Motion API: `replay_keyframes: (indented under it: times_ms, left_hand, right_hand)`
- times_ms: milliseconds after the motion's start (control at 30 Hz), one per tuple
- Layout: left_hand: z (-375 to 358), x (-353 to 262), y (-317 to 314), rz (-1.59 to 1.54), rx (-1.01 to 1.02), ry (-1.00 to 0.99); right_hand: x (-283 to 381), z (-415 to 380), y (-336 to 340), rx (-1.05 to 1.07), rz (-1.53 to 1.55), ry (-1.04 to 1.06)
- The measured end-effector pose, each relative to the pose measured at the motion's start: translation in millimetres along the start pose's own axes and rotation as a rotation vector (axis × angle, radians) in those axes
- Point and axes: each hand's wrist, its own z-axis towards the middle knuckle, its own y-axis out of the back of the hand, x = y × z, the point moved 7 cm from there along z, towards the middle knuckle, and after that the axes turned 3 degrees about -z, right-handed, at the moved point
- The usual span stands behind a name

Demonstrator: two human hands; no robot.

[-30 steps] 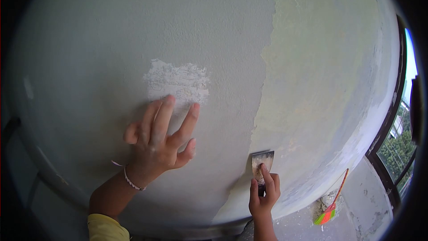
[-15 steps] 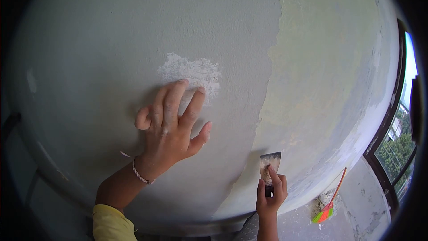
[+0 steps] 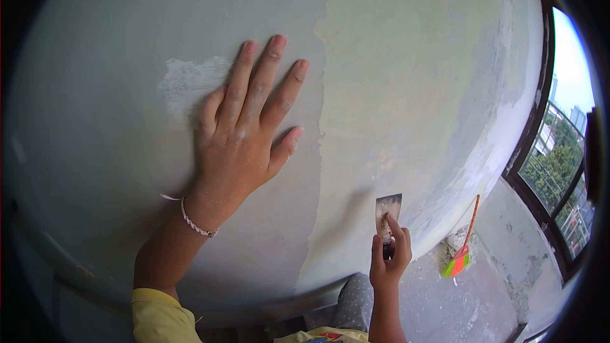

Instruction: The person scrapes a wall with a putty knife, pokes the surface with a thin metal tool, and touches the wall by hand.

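Observation:
My left hand (image 3: 241,121) lies on the grey painted wall (image 3: 127,171) with its fingers spread and nothing in it. Under and left of its fingers is a rough white filler patch (image 3: 184,86), partly covered by the hand. Lower right, my right hand (image 3: 392,254) grips a putty knife (image 3: 388,208), its blade pointing up and a finger laid along the blade. The knife is held in front of the pale green part of the wall (image 3: 406,89); its shadow falls on the wall to the left, so blade and wall look apart.
A broom (image 3: 459,257) with orange and green bristles leans at the wall's foot, beside a heap of rubble (image 3: 448,241). To the right is a dark-framed window (image 3: 559,133). The floor (image 3: 438,308) is speckled with white.
My left hand has shifted from the filler patch to its right side, and its fingers have straightened. The view has turned right. The putty knife stays in my right hand.

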Motion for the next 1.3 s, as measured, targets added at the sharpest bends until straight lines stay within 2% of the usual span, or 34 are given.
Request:
replay_keyframes:
  times_ms: [167,233,300,367,400,433,500,567,600,633,733,900,1000,1100,1200,1233,1300]
  left_hand:
    - [-6,-34,-42,-0.122,0.009,-0.062]
    - [-17,-52,-70,0.006,0.040,-0.097]
    - [-21,-67,-91,-0.079,0.037,-0.112]
    - [-22,-85,-116,-0.165,0.050,-0.180]
    - [-13,-60,-109,-0.159,0.047,-0.197]
    - [-11,-71,-111,-0.182,0.052,-0.206]
    - [-17,-93,-123,-0.023,0.092,-0.317]
    - [-23,-104,-127,0.050,0.149,-0.376]
    - [-20,-110,-127,0.080,0.207,-0.435]
    - [29,-120,-123,0.113,0.275,-0.523]
    - [86,-162,-129,0.108,0.298,-0.680]
    - [148,-249,-142,0.014,0.457,-0.840]
    - [178,-281,-128,-0.030,0.476,-0.945]
    - [200,-299,-115,0.032,0.448,-1.033]
    - [202,-299,-110,0.047,0.469,-1.024]
    - [200,-297,-109,0.039,0.460,-1.041]
    - [204,-289,-109,0.054,0.478,-0.940]
  right_hand:
    - [-37,-11,-7,-0.012,-0.040,-0.105]
    - [-82,-23,-11,-0.047,-0.067,-0.122]
    - [-131,-41,-14,-0.036,-0.124,-0.228]
    - [-175,-54,-20,-0.035,-0.187,-0.246]
    - [-159,-56,-34,-0.048,-0.203,-0.233]
    - [-180,-64,-32,-0.041,-0.222,-0.227]
    - [-232,-87,-39,-0.013,-0.165,-0.235]
    - [-271,-109,-44,0.066,-0.183,-0.365]
    - [-276,-109,-42,0.060,-0.155,-0.334]
    - [-265,-76,-27,0.046,-0.125,-0.384]
    - [-254,-31,-8,0.126,-0.004,-0.254]
    - [-257,20,2,0.166,0.148,-0.377]
    - [-238,37,20,0.109,0.160,-0.393]
    - [-223,45,36,0.191,0.160,-0.548]
    - [-212,42,40,0.198,0.194,-0.639]
    - [-208,41,38,0.175,0.212,-0.605]
    - [-211,44,39,0.151,0.220,-0.571]
